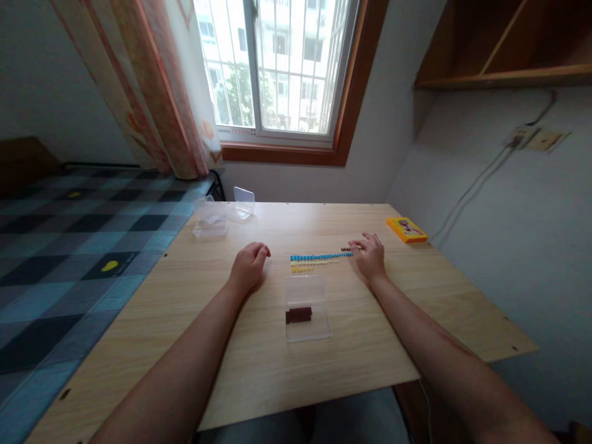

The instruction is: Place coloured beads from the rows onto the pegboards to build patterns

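Observation:
Rows of small pieces lie on the wooden table: a blue row [314, 257], a pale row beneath it and a short yellow row [302, 269] nearest me. A few dark pieces [345, 249] sit above the blue row's right end. My right hand [369, 256] is over that end, its fingers partly spread; whether its fingertips touch a piece is too small to tell. My left hand [250, 265] rests left of the rows, fingers curled closed, with nothing visible in it. Below the rows, an open clear plastic box [321, 330] holds dark brown pieces [300, 315].
Clear plastic boxes [211, 228] stand at the table's back left, one with a raised lid [244, 197]. A yellow-orange box [407, 230] lies at the back right near the wall. A bed with a checked cover [106, 228] borders the table's left side.

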Motion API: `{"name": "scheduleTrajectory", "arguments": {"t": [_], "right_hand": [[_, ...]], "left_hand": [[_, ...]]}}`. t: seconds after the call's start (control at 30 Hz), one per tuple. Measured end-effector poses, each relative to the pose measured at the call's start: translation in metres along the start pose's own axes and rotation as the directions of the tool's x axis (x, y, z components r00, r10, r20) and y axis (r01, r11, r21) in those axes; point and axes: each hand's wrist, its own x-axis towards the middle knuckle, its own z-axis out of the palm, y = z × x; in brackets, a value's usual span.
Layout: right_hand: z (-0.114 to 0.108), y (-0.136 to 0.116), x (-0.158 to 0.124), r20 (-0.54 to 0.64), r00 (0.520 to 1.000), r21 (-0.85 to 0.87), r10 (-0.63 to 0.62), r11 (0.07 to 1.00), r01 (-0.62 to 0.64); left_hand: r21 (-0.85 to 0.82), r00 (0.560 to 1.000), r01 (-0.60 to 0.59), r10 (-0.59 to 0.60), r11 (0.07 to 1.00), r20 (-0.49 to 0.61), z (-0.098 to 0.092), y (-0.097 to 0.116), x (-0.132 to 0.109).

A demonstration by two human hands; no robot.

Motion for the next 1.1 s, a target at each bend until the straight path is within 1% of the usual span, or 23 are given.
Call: {"name": "scheduleTrajectory", "arguments": {"t": [0.1,0.23,0.4,0.5,0.63,0.73,0.83,0.97,1.1], "right_hand": [[0.004,-0.003,0.005,0.090,0.995,-0.030,-0.033,0.999,0.036],[0.008,-0.004,0.012,0.187,0.980,-0.057,-0.070,0.995,0.082],[0.010,-0.002,0.013,0.288,0.949,-0.064,-0.129,0.986,0.153],[0.011,-0.001,0.013,0.308,0.942,-0.069,-0.129,0.985,0.158],[0.011,0.000,0.014,0.289,0.953,-0.102,-0.090,0.987,0.124],[0.009,-0.002,0.018,0.268,0.961,-0.141,-0.061,0.985,0.102],[0.005,-0.006,0.026,0.272,0.962,-0.177,-0.042,0.980,0.093],[0.005,-0.018,0.040,0.325,0.945,-0.218,-0.031,0.970,0.107],[0.009,-0.029,0.048,0.418,0.907,-0.237,-0.047,0.958,0.159]], "left_hand": [[-0.033,0.999,0.039,-0.039,0.999,0.011,0.002,-0.003,0.000],[-0.041,0.999,0.039,-0.038,0.998,0.014,0.003,-0.002,-0.001],[-0.056,0.999,0.050,-0.049,0.997,0.012,0.003,-0.002,0.000],[-0.071,0.997,0.071,-0.069,0.995,0.029,0.004,-0.003,0.001],[-0.092,0.993,0.115,-0.111,0.989,0.050,0.005,-0.005,0.002],[-0.101,0.990,0.135,-0.131,0.986,0.046,0.006,-0.008,0.004],[-0.116,0.988,0.153,-0.150,0.981,0.037,0.008,-0.011,0.005],[-0.141,0.986,0.169,-0.167,0.975,0.028,0.010,-0.015,0.006],[-0.166,0.984,0.178,-0.177,0.970,0.022,0.011,-0.017,0.006]]}}
